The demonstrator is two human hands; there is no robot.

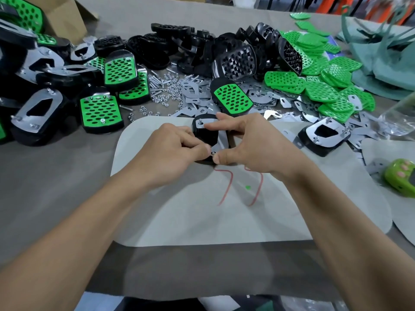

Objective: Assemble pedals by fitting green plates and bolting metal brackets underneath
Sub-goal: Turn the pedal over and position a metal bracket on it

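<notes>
Both arms reach forward over a pale mat [202,221] on the grey table [45,180]. The hands meet at its far edge around a black pedal [205,135], which lies upside down with a shiny metal bracket [222,140] on top.

The left hand [173,147] has its fingers curled in. Its thumb and fingertips pinch the near end of the pedal, right at a small bolt [213,153]. The right hand [249,142] wraps the pedal from the other side. Its first finger is stretched out flat on the far end of the bracket, and its thumb presses by the same bolt.

A wobbly red line [226,187] and a green dot [248,187] are drawn on the mat.

Finished pedals [100,111] lie to the left, loose green plates [314,86] to the right, and nuts and bolts [161,86] behind.
</notes>
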